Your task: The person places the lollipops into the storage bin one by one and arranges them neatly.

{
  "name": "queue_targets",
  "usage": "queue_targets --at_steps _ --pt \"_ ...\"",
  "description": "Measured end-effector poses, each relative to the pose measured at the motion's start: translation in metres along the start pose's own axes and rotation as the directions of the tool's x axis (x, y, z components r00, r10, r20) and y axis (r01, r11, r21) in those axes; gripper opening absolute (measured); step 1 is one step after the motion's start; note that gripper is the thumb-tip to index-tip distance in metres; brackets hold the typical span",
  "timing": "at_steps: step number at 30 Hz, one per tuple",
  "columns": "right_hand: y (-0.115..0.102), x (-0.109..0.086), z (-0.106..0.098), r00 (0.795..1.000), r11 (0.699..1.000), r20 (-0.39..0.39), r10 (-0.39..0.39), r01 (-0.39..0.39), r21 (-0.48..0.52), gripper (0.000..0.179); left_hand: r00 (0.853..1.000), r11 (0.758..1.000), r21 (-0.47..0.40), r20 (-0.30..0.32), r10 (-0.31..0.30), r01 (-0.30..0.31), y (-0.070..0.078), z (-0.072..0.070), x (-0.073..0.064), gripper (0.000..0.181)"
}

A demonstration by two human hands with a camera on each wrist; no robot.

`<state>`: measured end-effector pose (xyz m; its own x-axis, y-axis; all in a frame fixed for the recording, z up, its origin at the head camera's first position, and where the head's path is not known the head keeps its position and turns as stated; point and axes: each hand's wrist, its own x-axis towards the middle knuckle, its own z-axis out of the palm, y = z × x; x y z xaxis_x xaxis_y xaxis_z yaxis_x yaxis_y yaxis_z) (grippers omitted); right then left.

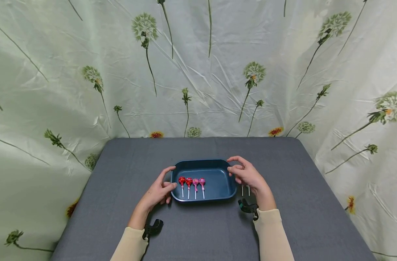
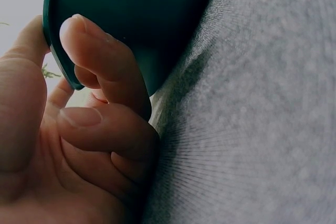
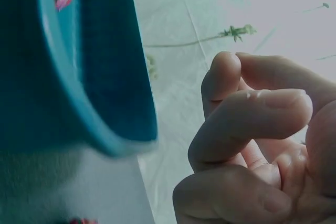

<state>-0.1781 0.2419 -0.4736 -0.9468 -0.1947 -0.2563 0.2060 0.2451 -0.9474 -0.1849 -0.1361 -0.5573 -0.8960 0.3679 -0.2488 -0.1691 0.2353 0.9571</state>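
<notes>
Closest in, two pale sleeves (image 1: 273, 235) are seen, and a small black camera (image 1: 248, 207) is worn on each wrist. The left end of the blue tray (image 1: 205, 199) is held by the left hand (image 1: 156, 191): the thumb and first finger are set on the rim, and the other fingers are bent outside the wall. The right hand (image 1: 248, 176) is held by the tray's other end. Its fingers are loosely bent, and nothing is seen in its hold; whether the rim is touched cannot be told. The step in hand seems to be the steadying of the tray.

Beside the right hand, two white sticks (image 1: 242, 190) are seen on the table (image 1: 215, 232), with their tops hidden. For one to be picked up, the right hand would need to be lowered and the stick pinched, with the tray kept level.

In the tray's left half, two red lollipops (image 1: 189, 182) and two pink lollipops (image 1: 195, 182) are laid in a row, candy ends away. Farthest back, a pale cloth (image 1: 218, 79) with dandelions is hung.
</notes>
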Motion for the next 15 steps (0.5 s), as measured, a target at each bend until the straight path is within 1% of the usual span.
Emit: queue_targets --at_steps 3,10,15 --pt "0.003 -0.003 -0.008 1.0 1.0 -0.008 -0.001 0.001 -0.002 0.048 1.0 1.0 0.002 -0.002 -0.002 0.002 0.0 0.0 0.0 0.068" --pt "0.008 -0.009 -0.026 0.998 1.0 -0.056 0.002 -0.001 0.022 0.042 1.0 1.0 0.002 -0.002 -0.003 0.003 0.001 0.001 0.0 0.068" --pt "0.013 -0.011 -0.041 0.997 1.0 -0.077 0.012 -0.013 -0.001 0.043 1.0 1.0 0.005 -0.003 -0.002 0.002 0.002 0.0 0.0 0.068"
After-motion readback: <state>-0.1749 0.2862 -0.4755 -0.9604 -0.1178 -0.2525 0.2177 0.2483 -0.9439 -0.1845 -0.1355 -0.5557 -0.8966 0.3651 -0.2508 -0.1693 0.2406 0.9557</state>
